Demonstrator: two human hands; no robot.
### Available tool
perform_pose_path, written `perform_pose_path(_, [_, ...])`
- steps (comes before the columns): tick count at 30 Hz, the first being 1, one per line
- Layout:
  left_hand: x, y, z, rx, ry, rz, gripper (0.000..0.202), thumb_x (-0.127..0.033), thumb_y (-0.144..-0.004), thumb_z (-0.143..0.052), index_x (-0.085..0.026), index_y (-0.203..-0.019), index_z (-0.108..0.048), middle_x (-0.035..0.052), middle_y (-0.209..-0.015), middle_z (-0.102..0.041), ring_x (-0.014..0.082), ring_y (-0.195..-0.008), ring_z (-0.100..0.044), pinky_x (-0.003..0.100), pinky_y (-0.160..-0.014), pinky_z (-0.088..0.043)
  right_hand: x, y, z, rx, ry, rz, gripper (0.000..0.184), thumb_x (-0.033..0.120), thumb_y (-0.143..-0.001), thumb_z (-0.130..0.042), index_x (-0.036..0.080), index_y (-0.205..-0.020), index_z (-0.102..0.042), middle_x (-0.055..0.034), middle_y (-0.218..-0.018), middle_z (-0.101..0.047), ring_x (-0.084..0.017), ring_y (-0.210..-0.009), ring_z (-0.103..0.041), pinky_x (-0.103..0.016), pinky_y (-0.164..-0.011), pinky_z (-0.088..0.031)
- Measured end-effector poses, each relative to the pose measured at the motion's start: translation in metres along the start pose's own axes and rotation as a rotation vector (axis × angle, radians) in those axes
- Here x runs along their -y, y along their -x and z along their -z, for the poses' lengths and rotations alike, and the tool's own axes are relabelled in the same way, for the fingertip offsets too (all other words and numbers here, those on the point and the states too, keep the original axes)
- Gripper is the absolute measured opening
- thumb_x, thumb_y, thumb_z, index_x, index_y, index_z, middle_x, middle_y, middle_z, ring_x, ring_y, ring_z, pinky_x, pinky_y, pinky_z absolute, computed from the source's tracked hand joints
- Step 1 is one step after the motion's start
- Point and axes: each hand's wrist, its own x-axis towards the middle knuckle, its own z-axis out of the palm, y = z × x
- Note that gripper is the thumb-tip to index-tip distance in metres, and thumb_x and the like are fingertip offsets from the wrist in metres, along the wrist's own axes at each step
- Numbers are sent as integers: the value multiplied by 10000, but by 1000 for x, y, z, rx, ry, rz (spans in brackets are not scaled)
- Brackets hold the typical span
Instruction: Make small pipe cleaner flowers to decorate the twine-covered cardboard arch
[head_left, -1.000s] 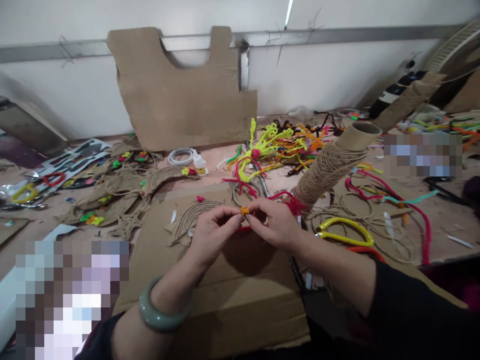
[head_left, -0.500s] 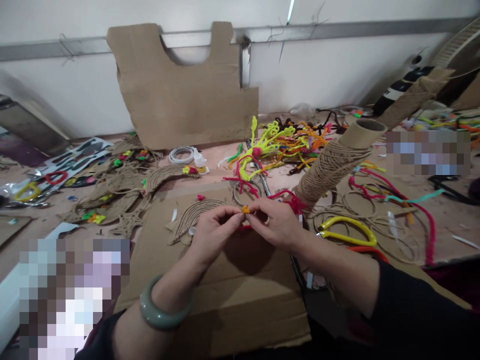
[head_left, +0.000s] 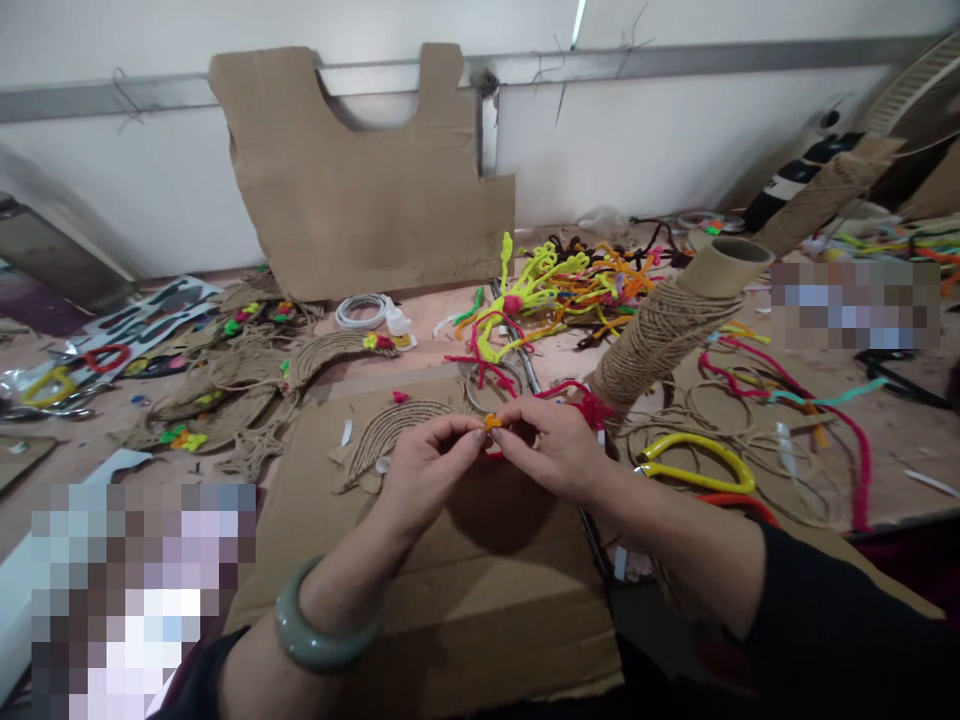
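Between the fingertips of both hands is a small orange piece of pipe cleaner [head_left: 492, 422], bent into a little bunched shape. My left hand [head_left: 431, 465] pinches it from the left, thumb against forefinger. From the right, my right hand [head_left: 551, 448] pinches the same piece. Both hands hover over a cardboard sheet [head_left: 420, 610]. Just left of them lies a rope arch [head_left: 394, 432] of coiled twine, with a small pink knot [head_left: 400, 397] above it. Part of a red strand shows below the fingers; the rest is hidden.
A twine-wrapped tube [head_left: 660, 320] stands at the right, beside yellow-handled scissors [head_left: 701, 465]. Bright pipe cleaners [head_left: 555, 275] are heaped behind. Twine shapes [head_left: 225, 390] lie to the left, near a glue bottle [head_left: 399, 320]. A cut cardboard panel [head_left: 367, 210] leans on the wall.
Both hands keep their pinch on the orange piece, with only slight finger movement. The view has shifted very slightly.
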Motion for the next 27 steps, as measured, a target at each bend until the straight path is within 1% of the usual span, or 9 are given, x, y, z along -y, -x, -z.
perform_pose_path(7, [-2,0,-1,-10,-2,24,90,-226,-728,-624,-145,-719,-662,4,-614,-641,87,-546,-558,208,-552,-478,0,-1,0,8,13,6,93,197,-790,-527,163,-780,-612,11,-637,-602,-72,-538,-516,-181,-529,-393])
perform_pose_path(14, [-3,1,-1,-9,-36,-5,83,-216,-728,-609,-142,-715,-644,4,-616,-630,96,-559,-555,221,-562,-472,0,0,1,21,30,14,117,220,-802,-521,161,-798,-621,-4,-670,-622,-83,-574,-535,-191,-551,-395])
perform_pose_path(20, [-3,1,0,39,-62,-30,106,-236,-749,-589,-138,-716,-614,7,-635,-608,101,-587,-540,230,-584,-453,3,-3,4,53,-35,27,107,180,-787,-514,153,-785,-617,5,-634,-608,-77,-547,-519,-183,-528,-387])
perform_pose_path(27, [-7,2,3,99,-112,-59,123,-231,-763,-570,-140,-680,-581,0,-616,-574,99,-591,-519,225,-585,-433,3,-2,5,84,-116,35,101,173,-776,-504,153,-782,-603,2,-637,-616,-81,-543,-521,-186,-519,-400])
